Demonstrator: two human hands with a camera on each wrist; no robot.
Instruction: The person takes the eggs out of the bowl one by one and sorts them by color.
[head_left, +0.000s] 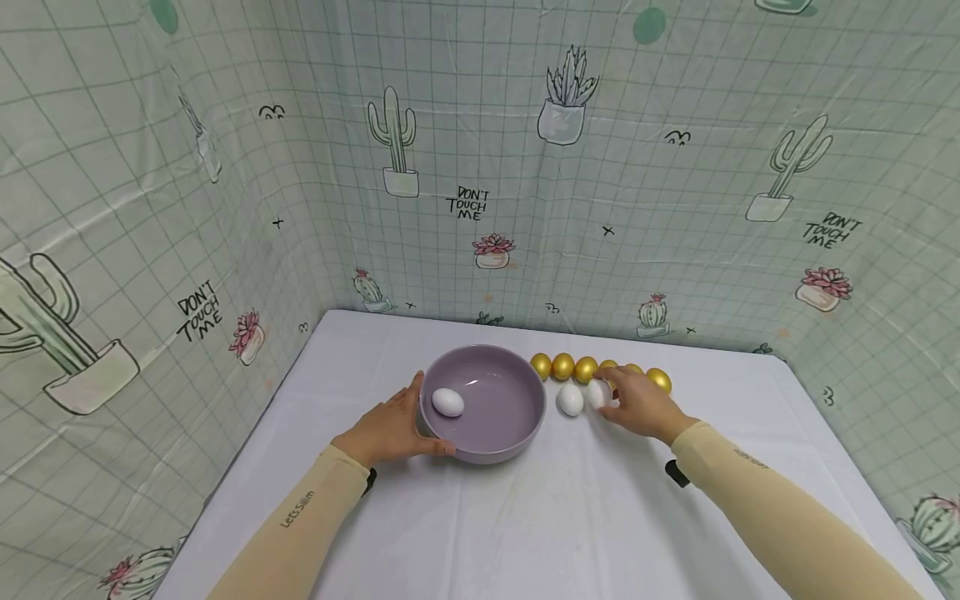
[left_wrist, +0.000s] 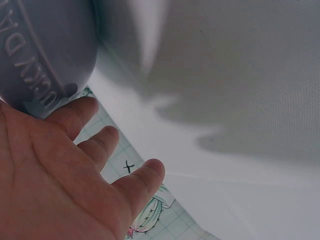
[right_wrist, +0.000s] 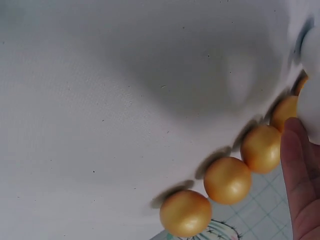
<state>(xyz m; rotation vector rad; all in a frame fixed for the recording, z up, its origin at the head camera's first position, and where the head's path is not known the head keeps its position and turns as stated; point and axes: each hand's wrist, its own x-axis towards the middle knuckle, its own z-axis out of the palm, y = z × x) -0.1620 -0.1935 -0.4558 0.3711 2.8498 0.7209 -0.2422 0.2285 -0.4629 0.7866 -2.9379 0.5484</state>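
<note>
A mauve bowl (head_left: 498, 421) stands on the table with one white egg (head_left: 447, 402) lying in its left part. My left hand (head_left: 390, 429) rests against the bowl's left outer side, fingers and thumb spread along it; the left wrist view shows those fingers fairly straight. Right of the bowl, my right hand (head_left: 643, 404) pinches a second white egg (head_left: 598, 394) between thumb and fingers. In the right wrist view only part of that egg (right_wrist: 311, 107) shows. Another white egg (head_left: 571, 400) sits on the table between the bowl and the right hand.
A row of several golden eggs (head_left: 563, 367) runs behind the white eggs, partly covered by my right hand. A white cloth covers the table (head_left: 480, 533). Cactus-print fabric (head_left: 480, 150) hangs behind the table and at both sides.
</note>
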